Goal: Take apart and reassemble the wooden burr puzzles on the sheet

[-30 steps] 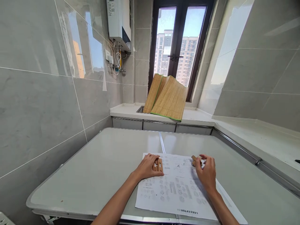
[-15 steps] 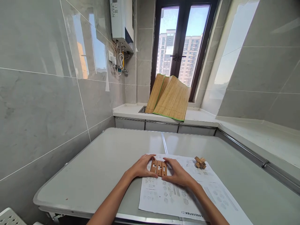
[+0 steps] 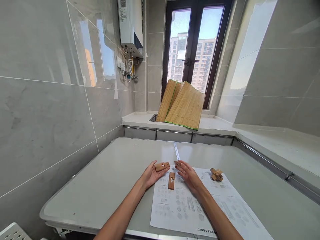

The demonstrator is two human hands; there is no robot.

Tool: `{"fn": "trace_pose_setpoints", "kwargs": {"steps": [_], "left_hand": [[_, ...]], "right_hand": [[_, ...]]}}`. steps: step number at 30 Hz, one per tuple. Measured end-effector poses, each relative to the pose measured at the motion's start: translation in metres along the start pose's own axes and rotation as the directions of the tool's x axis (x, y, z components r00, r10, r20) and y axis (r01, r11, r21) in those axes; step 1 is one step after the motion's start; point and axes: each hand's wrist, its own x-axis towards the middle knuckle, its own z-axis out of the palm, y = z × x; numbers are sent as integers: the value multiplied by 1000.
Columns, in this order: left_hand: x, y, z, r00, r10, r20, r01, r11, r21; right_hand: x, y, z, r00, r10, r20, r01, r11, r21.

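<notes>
Palm turned up, the left hand (image 3: 152, 174) has its grip on a slotted wooden piece (image 3: 162, 166), the thumb resting along it. Facing it, the right hand (image 3: 188, 174) grasps a second wooden piece (image 3: 177, 163), whose shape is hard to make out behind the fingers. A third wooden piece (image 3: 171, 181) lies flat on the printed sheet (image 3: 172, 216) upon the table (image 3: 107, 190); from it, the left hand's piece sits at eleven o'clock, the right's near one, and a wooden cluster (image 3: 216, 175) at three.
</notes>
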Motion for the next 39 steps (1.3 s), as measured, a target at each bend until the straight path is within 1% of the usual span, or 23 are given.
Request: {"fn": "trace_pose_setpoints", "kwargs": {"steps": [2, 5, 9, 12, 14, 20, 22, 24, 27, 32, 39], "left_hand": [[1, -3, -3, 999, -18, 27, 18, 1000, 8], [0, -7, -4, 995, -29, 91, 22, 997, 74], [-2, -9, -1, 984, -119, 133, 93, 978, 185], [-3, -10, 0, 963, -200, 180, 152, 957, 248], [-4, -11, 2, 954, -224, 199, 166, 948, 270], [-9, -11, 7, 958, -181, 220, 118, 955, 270], [-10, -9, 9, 959, -169, 226, 101, 953, 285], [-11, -7, 9, 964, -165, 208, 96, 946, 308], [-12, -6, 9, 966, -181, 187, 105, 929, 355], [-10, -5, 5, 961, -205, 184, 116, 907, 405], [-8, -3, 1, 949, -241, 203, 120, 871, 477]], "right_hand": [[-4, 2, 3, 1000, 7, 21, -6, 1000, -18], [-6, 3, 5, 1000, -22, 22, 23, 999, -37], [-6, 4, 3, 999, -45, 11, 45, 999, 7], [-6, 3, 2, 997, -52, 58, 51, 999, 18], [-7, 2, 1, 994, -65, 93, 65, 998, 1], [-12, -1, 1, 986, -83, 145, 99, 990, -105], [-14, -3, 2, 983, -71, 172, 90, 990, -108], [-15, -5, 3, 979, -60, 193, 80, 992, -95], [-16, -8, 5, 979, -63, 193, 85, 990, -110], [-16, -12, 3, 984, -74, 162, 114, 961, -252], [-18, -17, -2, 972, -79, 224, 143, 946, -290]]}}
